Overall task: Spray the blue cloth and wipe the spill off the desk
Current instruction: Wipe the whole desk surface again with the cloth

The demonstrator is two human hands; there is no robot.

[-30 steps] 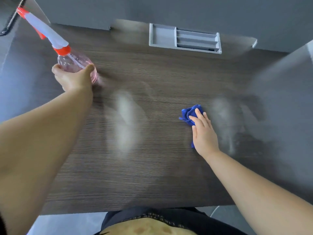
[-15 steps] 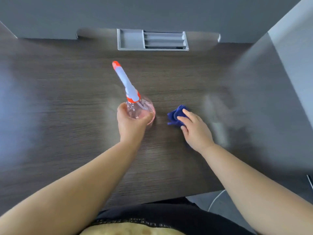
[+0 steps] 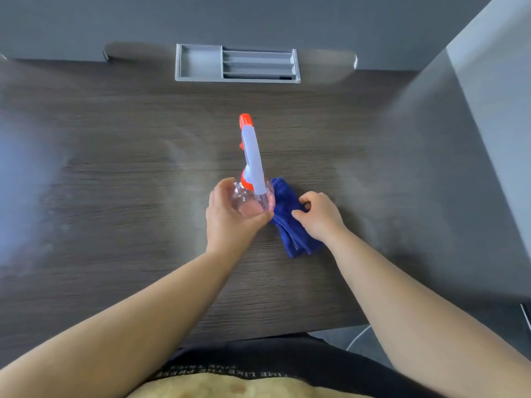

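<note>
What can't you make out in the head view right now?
- Spill on the desk: only blurred pale streaks, extent unclear.
- Blue cloth: partly hidden by right hand and spray bottle.
- Bottle's trigger: mostly hidden behind the sprayer head.
- Left hand: far fingers hidden behind the bottle.

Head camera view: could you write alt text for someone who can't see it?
Seen from above, a person's left hand holds a clear spray bottle with an orange and white sprayer, while the right hand grips a folded blue cloth on a dark wood-grain desk. A grey tray sits at the desk's far edge.
</note>
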